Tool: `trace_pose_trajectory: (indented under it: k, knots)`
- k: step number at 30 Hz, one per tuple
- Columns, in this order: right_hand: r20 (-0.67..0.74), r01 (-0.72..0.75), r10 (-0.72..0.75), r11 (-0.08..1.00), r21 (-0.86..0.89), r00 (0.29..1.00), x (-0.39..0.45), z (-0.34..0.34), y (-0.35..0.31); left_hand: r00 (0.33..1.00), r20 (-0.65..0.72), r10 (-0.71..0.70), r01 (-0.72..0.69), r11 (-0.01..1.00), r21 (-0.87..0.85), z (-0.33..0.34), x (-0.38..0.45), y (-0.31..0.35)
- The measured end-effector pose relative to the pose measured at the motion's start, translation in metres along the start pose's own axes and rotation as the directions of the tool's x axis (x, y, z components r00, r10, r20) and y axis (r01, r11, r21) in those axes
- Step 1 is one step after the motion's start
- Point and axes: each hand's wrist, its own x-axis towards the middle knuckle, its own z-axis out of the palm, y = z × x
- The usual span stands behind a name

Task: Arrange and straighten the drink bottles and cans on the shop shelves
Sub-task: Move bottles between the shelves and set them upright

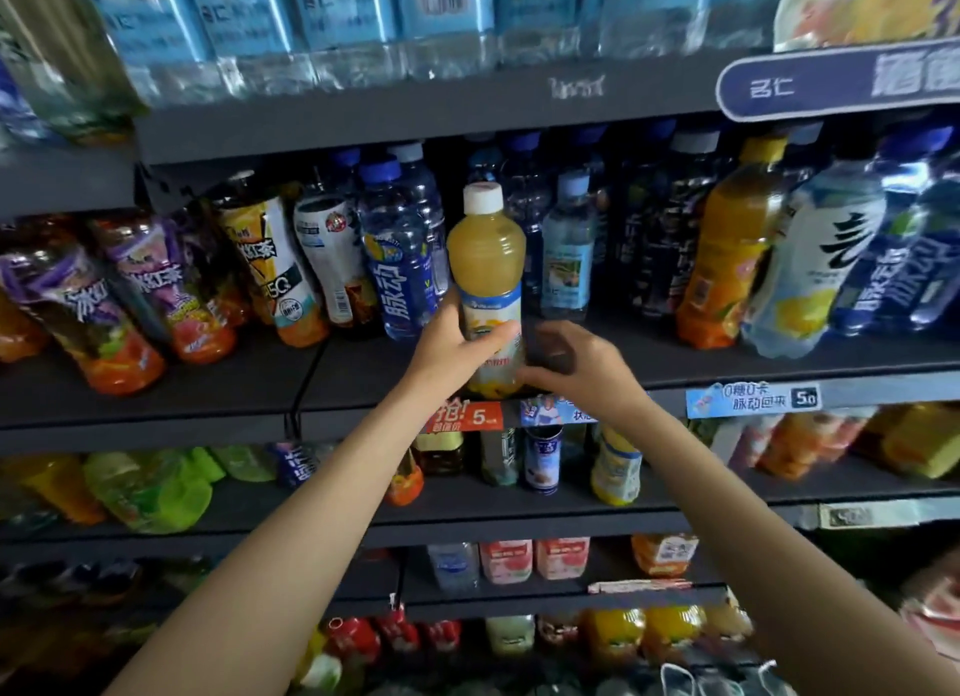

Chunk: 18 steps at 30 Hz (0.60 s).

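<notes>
From the head camera, the left hand [457, 339] is gripping a yellow juice bottle [488, 279] around its label, thumb curling across the front, and is keeping it upright at the front edge of the dark shelf [208, 383]. The right hand [582, 368] is touching the bottle's base, fingers loosely bent and holding nothing. Just left of the grip a blue bottle [397, 274] is standing; beyond the grip a clear water bottle [569, 248] is standing.

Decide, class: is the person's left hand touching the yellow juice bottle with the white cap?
Touching. The head view shows the left hand wrapped round the lower label of the yellow juice bottle, thumb across its front.
</notes>
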Motion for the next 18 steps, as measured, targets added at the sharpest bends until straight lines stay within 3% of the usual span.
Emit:
trace_pose_trajectory:
  k: [2, 4, 6, 11, 15, 18]
  knots:
    - [-0.222, -0.045, 0.035, 0.998, -0.039, 0.974, -0.007, -0.025, 0.014, 0.999, -0.032, 0.009, -0.011, 0.999, -0.048, 0.007, 0.002, 0.001]
    - [-0.516, -0.168, 0.121, 0.985, -0.045, 0.848, -0.012, -0.052, 0.027, 0.999, -0.052, -0.001, -0.003, 0.997, -0.079, 0.014, 0.003, -0.001]
    - [-0.673, -0.261, 0.186, 0.965, -0.011, 0.716, -0.013, -0.07, 0.037, 0.998, -0.067, -0.01, 0.003, 0.995, -0.102, 0.02, 0.003, -0.004]
    - [-0.663, -0.317, 0.25, 0.948, 0.019, 0.706, 0.004, -0.07, 0.054, 0.995, -0.101, -0.019, 0.005, 0.99, -0.142, 0.027, 0.004, -0.009]
    - [-0.718, -0.51, 0.361, 0.86, 0.01, 0.595, 0.022, -0.066, 0.047, 0.998, -0.062, -0.029, 0.02, 0.99, -0.143, 0.023, 0.006, -0.01]
    - [-0.74, -0.5, 0.344, 0.866, 0.012, 0.578, 0.026, -0.058, 0.043, 0.998, -0.049, -0.033, 0.025, 0.989, -0.143, 0.019, 0.007, -0.012]
